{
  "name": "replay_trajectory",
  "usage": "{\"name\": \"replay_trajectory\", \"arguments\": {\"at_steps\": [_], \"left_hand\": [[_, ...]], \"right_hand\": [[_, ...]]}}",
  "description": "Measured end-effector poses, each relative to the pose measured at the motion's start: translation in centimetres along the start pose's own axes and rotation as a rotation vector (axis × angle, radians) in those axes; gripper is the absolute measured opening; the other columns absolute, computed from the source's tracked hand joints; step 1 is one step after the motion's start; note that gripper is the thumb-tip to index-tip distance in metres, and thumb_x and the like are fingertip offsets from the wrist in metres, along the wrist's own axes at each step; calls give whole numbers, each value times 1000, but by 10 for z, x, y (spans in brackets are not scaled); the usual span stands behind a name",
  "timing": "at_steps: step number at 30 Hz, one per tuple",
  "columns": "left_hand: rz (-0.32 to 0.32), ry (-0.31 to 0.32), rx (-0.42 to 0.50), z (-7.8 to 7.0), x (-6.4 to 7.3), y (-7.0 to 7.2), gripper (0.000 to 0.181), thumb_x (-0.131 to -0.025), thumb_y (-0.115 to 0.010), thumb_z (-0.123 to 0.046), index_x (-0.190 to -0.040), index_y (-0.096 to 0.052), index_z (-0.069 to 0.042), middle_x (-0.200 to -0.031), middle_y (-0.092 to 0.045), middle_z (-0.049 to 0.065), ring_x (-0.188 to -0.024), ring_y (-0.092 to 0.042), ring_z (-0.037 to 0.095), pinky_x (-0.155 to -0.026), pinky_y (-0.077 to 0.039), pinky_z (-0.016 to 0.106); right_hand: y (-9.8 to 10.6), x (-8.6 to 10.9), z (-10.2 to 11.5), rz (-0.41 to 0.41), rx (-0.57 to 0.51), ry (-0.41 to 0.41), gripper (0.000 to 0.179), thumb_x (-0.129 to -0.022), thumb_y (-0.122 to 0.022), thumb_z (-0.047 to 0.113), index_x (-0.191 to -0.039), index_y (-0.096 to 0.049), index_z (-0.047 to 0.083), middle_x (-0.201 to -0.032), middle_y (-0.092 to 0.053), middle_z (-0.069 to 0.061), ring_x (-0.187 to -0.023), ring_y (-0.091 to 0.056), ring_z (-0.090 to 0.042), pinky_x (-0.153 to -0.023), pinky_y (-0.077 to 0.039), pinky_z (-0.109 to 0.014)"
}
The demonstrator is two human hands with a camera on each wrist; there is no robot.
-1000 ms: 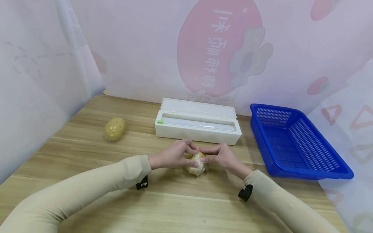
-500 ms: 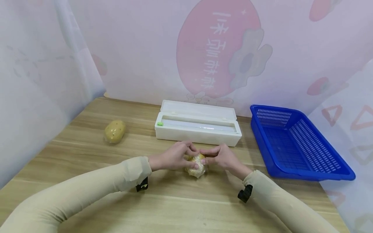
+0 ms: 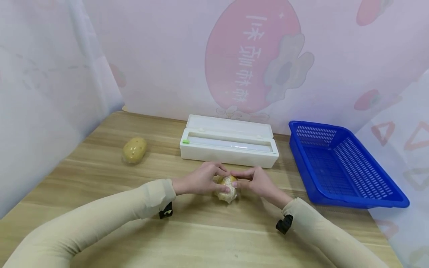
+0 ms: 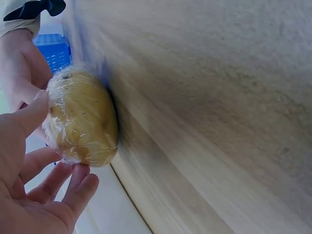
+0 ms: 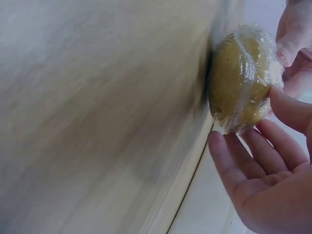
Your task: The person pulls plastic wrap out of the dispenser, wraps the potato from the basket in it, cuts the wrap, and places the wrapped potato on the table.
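Observation:
A potato [image 3: 226, 191] in crinkled clear cling film sits on the wooden table between both hands. My left hand [image 3: 203, 179] holds it from the left, thumb on the film and fingers along the far side. From the right, my right hand [image 3: 259, 184] pinches it between thumb and fingers. The left wrist view shows the potato [image 4: 87, 117] with film bunched near the left thumb. Folds of film run across the potato [image 5: 241, 78] in the right wrist view. Its underside is hidden.
Behind the hands lies a white cling film box [image 3: 229, 150] with its lid up and a green slider at its left. A second, film-covered potato [image 3: 134, 150] rests at the left. At the right stands a blue plastic basket [image 3: 303, 169]. Printed cloth [image 3: 161, 59] hangs behind the table.
Both hands keep their hold on the wrapped potato, with only slight finger shifts. The whole head view has shifted a little; the box, basket and other potato stay in place.

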State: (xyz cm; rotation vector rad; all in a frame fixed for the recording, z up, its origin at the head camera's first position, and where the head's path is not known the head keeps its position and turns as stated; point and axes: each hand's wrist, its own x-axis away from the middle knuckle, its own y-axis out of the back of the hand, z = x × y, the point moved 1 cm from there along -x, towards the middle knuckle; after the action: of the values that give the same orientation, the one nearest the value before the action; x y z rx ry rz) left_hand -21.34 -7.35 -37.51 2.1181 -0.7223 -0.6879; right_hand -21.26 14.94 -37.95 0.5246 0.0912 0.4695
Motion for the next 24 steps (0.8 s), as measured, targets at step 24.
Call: {"name": "replay_trajectory", "arguments": {"at_steps": [24], "left_hand": [[20,-291,-241,11,25,15,87,-69,-91,-35,-139,-50,-3,-137,-48,9,-122,-50,22,-98,-45,35]], "right_hand": [[-2,17,4,-7,457,517,85,-62,-96,27,-135,-57,8,-140,-49,-6,-128,-46,-23,-103,-40,-43]]}}
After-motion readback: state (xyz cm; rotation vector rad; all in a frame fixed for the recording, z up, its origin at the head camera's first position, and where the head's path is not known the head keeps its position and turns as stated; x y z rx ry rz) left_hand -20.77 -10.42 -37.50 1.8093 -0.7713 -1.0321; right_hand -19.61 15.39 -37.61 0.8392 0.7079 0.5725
